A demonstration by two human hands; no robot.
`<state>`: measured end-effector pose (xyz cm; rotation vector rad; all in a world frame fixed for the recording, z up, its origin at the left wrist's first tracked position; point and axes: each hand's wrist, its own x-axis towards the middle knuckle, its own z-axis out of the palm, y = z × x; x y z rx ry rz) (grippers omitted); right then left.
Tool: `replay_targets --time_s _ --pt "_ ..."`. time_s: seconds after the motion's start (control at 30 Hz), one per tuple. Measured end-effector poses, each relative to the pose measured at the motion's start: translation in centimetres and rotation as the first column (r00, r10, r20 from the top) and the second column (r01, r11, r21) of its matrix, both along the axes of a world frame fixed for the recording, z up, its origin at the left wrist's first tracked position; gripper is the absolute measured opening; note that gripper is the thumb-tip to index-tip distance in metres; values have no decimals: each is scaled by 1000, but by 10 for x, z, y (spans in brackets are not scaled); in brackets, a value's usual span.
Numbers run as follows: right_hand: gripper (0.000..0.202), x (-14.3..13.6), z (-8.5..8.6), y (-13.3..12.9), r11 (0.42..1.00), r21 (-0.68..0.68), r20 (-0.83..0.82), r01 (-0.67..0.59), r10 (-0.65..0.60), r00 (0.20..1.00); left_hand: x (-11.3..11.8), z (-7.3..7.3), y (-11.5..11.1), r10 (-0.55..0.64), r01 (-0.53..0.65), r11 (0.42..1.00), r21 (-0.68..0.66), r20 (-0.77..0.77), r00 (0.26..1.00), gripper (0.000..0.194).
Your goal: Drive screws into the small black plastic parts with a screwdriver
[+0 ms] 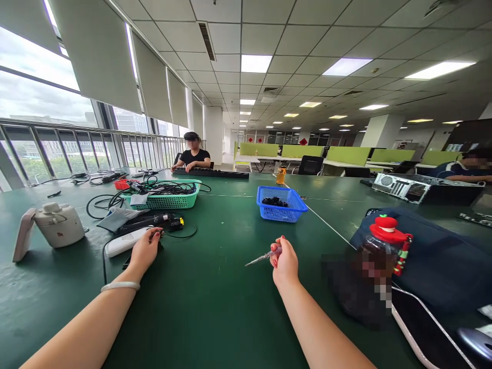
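My right hand [285, 260] is closed around the clear handle of a small screwdriver [257, 259], whose thin metal shaft points left above the green table. At the end of a white box-shaped device [127, 242], perhaps a power strip, my left hand [146, 250] has its fingers drawn together. Something small and dark is at those fingertips, too hidden to name. Just beyond lies a black tool-like object [148, 222] with a yellow tip [177, 223]. Ahead of my right hand sits a blue basket [282, 211] with small black parts [274, 202] in it.
A green basket [169, 201] heaped with black cables stands at the back left, near a white bottle [59, 225]. On the right are a red-lidded jar [385, 230], a dark bag [442, 251] and a phone [426, 328]. Two people sit at the table's far side.
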<state>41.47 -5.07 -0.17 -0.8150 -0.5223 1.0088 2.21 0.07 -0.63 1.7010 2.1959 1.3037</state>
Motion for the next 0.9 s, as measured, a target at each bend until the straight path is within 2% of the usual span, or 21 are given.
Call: replay_targets --time_s 0.13,0.3,0.53,0.9 --pt "32 0 -1 1 1000 -2 5 -1 1 1000 -19 -5 -1 -53 53 998 15 -17 998 39" --pt "33 0 -2 1 1000 5 0 5 -5 1000 -12 -2 -6 -75 76 997 17 -88 993 39" --pt "32 1 -1 0 1000 -5 3 11 -11 1000 -11 8 -15 91 -101 991 -91 -109 990 36" --pt "34 1 -3 1 1000 -21 10 20 -20 1000 -9 13 -14 84 -101 986 -130 -133 988 33"
